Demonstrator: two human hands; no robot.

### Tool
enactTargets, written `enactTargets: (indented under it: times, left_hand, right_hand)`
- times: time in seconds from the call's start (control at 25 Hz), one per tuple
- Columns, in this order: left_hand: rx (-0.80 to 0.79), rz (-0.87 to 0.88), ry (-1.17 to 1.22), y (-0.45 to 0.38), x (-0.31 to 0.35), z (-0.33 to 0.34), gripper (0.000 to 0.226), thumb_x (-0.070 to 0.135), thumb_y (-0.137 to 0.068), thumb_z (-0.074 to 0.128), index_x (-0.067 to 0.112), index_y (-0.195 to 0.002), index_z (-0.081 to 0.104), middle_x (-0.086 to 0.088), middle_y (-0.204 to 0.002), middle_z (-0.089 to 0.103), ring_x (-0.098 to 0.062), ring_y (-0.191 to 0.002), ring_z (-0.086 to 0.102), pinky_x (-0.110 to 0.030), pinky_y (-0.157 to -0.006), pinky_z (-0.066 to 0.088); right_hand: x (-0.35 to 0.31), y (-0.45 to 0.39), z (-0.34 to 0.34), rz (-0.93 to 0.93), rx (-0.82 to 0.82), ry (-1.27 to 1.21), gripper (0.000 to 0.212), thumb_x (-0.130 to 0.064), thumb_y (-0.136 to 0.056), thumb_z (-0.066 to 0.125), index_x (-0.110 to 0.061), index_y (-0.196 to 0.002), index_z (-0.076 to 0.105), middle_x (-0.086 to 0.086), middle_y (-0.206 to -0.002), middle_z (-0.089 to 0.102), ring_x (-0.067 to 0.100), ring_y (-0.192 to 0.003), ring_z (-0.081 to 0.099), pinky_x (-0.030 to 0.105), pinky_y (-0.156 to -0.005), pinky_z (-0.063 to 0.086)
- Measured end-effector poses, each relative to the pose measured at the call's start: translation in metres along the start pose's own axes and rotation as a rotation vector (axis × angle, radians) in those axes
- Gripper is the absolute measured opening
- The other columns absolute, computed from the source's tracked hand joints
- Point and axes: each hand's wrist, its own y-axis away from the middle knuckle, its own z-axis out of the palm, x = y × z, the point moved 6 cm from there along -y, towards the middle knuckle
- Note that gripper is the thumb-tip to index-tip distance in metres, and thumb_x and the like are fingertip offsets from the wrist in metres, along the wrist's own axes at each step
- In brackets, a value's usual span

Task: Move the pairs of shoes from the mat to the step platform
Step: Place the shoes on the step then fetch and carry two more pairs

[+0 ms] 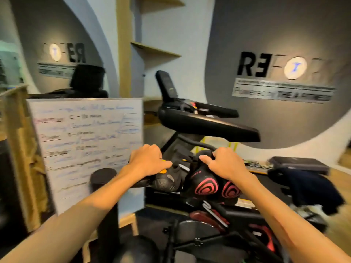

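My left hand [148, 161] grips a pair of black shoes with yellow accents [165, 180], held in the air in front of me. My right hand [223, 162] grips a second pair, black shoes with pink spiral soles [209, 188], their soles facing me. Both pairs hang side by side at chest height. No mat or step platform shows clearly in this blurred view.
A black treadmill console [199, 118] stands just behind the shoes. A whiteboard [85, 145] with writing leans at the left beside a black foam roller [103, 177]. An exercise bike frame [209, 230] sits below. Dark clothing [307, 186] lies at the right.
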Motion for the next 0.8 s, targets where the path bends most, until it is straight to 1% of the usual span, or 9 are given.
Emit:
enactTargets:
  times: [0.08,0.24,0.32,0.36,0.44,0.48,0.6,0.72,0.8]
  left_hand:
    - [-0.004,0.085,0.011,0.004,0.061,0.020,0.040,0.062,-0.073,0.060,0.022,-0.072,0.064,-0.007,-0.097,0.065,-0.030,-0.098,0.060,-0.032,-0.070,0.042]
    - [-0.009,0.261,0.048,0.017,0.188,0.048,0.046,0.065,-0.075,0.059,0.024,-0.091,0.070,-0.003,-0.103,0.066,-0.026,-0.101,0.060,-0.032,-0.073,0.041]
    - [-0.024,0.383,0.070,0.027,0.259,0.063,0.047,0.067,-0.076,0.057,0.023,-0.087,0.069,-0.002,-0.097,0.066,-0.023,-0.096,0.062,-0.031,-0.071,0.042]
    - [-0.030,0.448,0.082,0.033,0.295,0.070,0.045,0.067,-0.077,0.056,0.023,-0.079,0.067,-0.001,-0.089,0.066,-0.023,-0.091,0.062,-0.030,-0.068,0.042]
    - [-0.040,0.558,0.120,0.045,0.365,0.085,0.045,0.065,-0.078,0.057,0.022,-0.064,0.058,-0.001,-0.076,0.061,-0.023,-0.081,0.061,-0.030,-0.064,0.042]
    - [-0.047,0.596,0.149,0.049,0.395,0.090,0.045,0.064,-0.078,0.058,0.022,-0.061,0.057,0.000,-0.073,0.060,-0.022,-0.077,0.059,-0.030,-0.062,0.041]
    - [-0.087,0.722,0.202,0.060,0.491,0.116,0.045,0.064,-0.078,0.058,0.021,-0.071,0.068,0.004,-0.073,0.058,-0.018,-0.074,0.054,-0.029,-0.062,0.038]
    - [-0.127,0.873,0.242,0.069,0.586,0.146,0.050,0.070,-0.075,0.055,0.023,-0.073,0.070,0.006,-0.077,0.063,-0.019,-0.082,0.059,-0.031,-0.064,0.039]
    - [-0.166,0.949,0.245,0.075,0.636,0.165,0.052,0.070,-0.077,0.053,0.021,-0.074,0.070,0.004,-0.078,0.065,-0.018,-0.083,0.059,-0.032,-0.060,0.038]
  right_hand:
    - [0.059,0.030,-0.028,0.078,0.005,0.047,0.048,-0.060,-0.089,0.048,-0.016,-0.070,0.055,0.013,-0.091,0.068,0.033,-0.090,0.062,0.033,-0.064,0.037]
    - [0.160,0.097,-0.087,0.222,0.072,0.106,0.053,-0.063,-0.086,0.048,-0.012,-0.081,0.064,0.011,-0.092,0.068,0.031,-0.088,0.063,0.034,-0.067,0.042]
    - [0.215,0.133,-0.116,0.316,0.111,0.127,0.054,-0.065,-0.084,0.048,-0.014,-0.078,0.064,0.011,-0.090,0.068,0.031,-0.086,0.064,0.035,-0.067,0.045]
    - [0.240,0.153,-0.131,0.369,0.130,0.136,0.054,-0.065,-0.083,0.048,-0.015,-0.075,0.063,0.011,-0.087,0.068,0.031,-0.084,0.064,0.035,-0.066,0.045]
    - [0.287,0.192,-0.159,0.475,0.150,0.176,0.051,-0.064,-0.083,0.048,-0.017,-0.069,0.059,0.007,-0.083,0.065,0.030,-0.083,0.062,0.034,-0.064,0.040]
    - [0.306,0.209,-0.172,0.521,0.159,0.189,0.050,-0.062,-0.085,0.049,-0.017,-0.065,0.055,0.006,-0.080,0.061,0.030,-0.082,0.060,0.033,-0.063,0.037]
    - [0.372,0.264,-0.206,0.689,0.192,0.237,0.052,-0.061,-0.085,0.050,-0.016,-0.060,0.049,0.006,-0.074,0.055,0.028,-0.074,0.052,0.033,-0.064,0.033]
    - [0.444,0.313,-0.228,0.848,0.224,0.266,0.055,-0.065,-0.084,0.049,-0.015,-0.060,0.051,0.006,-0.073,0.059,0.029,-0.075,0.056,0.034,-0.064,0.036]
    - [0.478,0.338,-0.239,0.911,0.224,0.298,0.056,-0.064,-0.084,0.049,-0.014,-0.061,0.054,0.004,-0.068,0.059,0.028,-0.071,0.057,0.033,-0.061,0.036]
